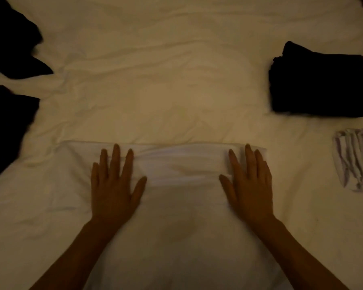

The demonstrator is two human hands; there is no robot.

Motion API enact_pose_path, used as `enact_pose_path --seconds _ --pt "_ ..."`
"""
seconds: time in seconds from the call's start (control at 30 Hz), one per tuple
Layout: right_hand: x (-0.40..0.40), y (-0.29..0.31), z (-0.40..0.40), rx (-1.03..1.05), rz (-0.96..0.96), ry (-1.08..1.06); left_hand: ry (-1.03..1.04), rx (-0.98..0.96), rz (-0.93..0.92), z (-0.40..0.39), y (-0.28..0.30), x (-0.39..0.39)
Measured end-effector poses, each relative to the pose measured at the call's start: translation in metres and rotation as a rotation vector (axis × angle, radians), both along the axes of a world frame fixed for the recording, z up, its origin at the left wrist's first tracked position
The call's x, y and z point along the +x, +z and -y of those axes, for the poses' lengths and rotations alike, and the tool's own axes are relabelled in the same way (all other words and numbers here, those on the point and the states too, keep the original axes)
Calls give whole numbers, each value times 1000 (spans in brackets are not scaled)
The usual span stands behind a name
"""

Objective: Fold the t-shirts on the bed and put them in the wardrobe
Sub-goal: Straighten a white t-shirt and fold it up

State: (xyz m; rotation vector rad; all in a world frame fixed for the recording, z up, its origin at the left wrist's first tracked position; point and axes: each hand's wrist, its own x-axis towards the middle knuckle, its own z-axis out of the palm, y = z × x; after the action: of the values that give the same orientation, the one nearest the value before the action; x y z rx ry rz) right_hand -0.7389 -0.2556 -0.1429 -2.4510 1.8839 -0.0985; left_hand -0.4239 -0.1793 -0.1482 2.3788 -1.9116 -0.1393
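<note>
The person presses both palms flat on a white t-shirt [182, 170] that lies spread on the bed [166, 70], close to the near edge. The left hand [113, 185] is fully open, fingers spread, and it grips nothing; it only rests on the cloth. The right hand [249, 183] is the same, open and flat near the right end of the folded band. Between the hands the far edge of the shirt is already turned over in a narrow fold.

Several things could go wrong from here. The shirt and the sheet are almost the same pale colour, so a hand may catch the sheet together with the shirt when it lifts the next fold. The sheet is wrinkled, and the fold may come out crooked if the palms slide unevenly. The light is dim, so a hidden sleeve could stay bunched inside.

A folded dark pile [321, 84] sits well apart on the right, with a striped folded cloth [356, 160] just below it. Unfolded dark garments [11, 38] wait on the left. The wardrobe is not in view.
</note>
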Motion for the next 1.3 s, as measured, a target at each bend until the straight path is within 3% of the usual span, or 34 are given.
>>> enact_pose_path --seconds 0.1,0.2,0.3,0.37,0.43,0.6,0.77,0.97,1.1,1.2,1.3 --pt "-23 -13 -4 98 3 -16 -21 49 2 -12 -7 4" --pt "-28 -6 -3 87 339 -33 -9 35 -29 -4 4 -6" --pt "-30 1 -3 -18 562 -396 -108 -93 -58 14 13 -41" --pt "-28 -2 -8 -39 502 -616 -202 -155 -100 30 12 -77" --pt "-21 -5 -17 -38 494 -655 -264 -135 -148 45 8 -114" --pt "-4 -8 -25 53 556 -530 -291 6 -114 55 -12 -152" --pt "-2 8 1 -130 238 -361 -363 27 -77 43 -10 -142" --pt "10 -22 6 55 129 -37 -343 58 -118 39 -5 -144" --pt "-9 -9 16 -29 273 -309 -121 -98 -75 46 10 -107" --pt "-24 2 9 102 319 -501 78 59 -7 28 -2 -60" --pt "-28 13 6 231 410 -576 64 151 -3 17 -14 -51"
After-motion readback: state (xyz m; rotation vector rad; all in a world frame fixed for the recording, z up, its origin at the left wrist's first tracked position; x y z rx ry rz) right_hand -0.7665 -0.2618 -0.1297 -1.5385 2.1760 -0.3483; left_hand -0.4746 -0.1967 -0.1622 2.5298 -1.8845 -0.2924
